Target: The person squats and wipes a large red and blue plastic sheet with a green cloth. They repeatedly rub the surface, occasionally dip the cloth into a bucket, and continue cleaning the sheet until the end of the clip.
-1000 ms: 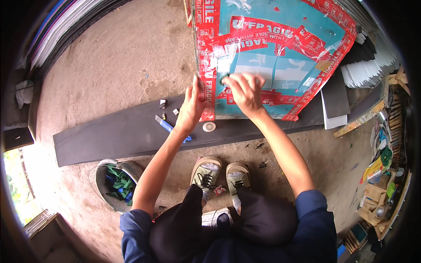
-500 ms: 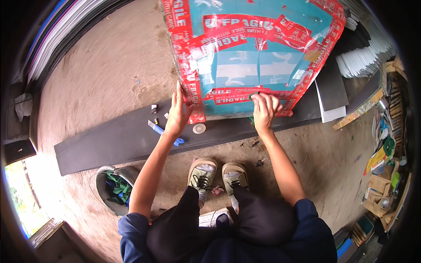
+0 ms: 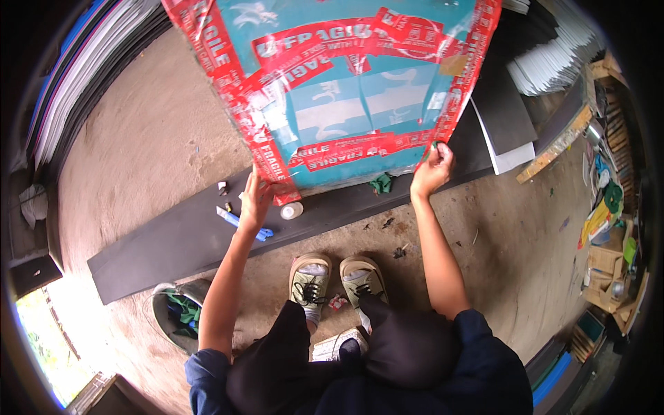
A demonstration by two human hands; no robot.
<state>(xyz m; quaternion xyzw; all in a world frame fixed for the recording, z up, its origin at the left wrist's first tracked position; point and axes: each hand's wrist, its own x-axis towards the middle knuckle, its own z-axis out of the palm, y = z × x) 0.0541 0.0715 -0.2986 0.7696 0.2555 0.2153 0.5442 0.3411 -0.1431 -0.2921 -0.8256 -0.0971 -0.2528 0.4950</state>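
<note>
A large flat teal package [image 3: 325, 97], edged and crossed with red-and-white tape, stands tilted in front of me. My left hand [image 3: 256, 198] closes on its lower left corner, fingers along the edge. By the lower right corner is my right hand [image 3: 434, 171], fingers curled, with a small dark green scrap showing at the fingertips. Whether this hand also grips the corner is unclear. Close to my left hand, a blue utility knife [image 3: 245, 225] and a white roll of tape [image 3: 292, 211] lie on a long black board [image 3: 173, 235]. A green cloth [image 3: 382, 183] rests below the package's bottom edge.
A bucket [image 3: 158, 304] with green cloth in it stands left of my feet. Stacked sheets [image 3: 104, 62] line the far left, and more stacked sheets [image 3: 553, 62] are at the far right. A wooden shelf [image 3: 605, 270] with odds and ends stands on the right.
The package has shifted left and tilted further. My left hand has moved left and down with its corner; my right hand has gone from the lower face to the lower right corner.
</note>
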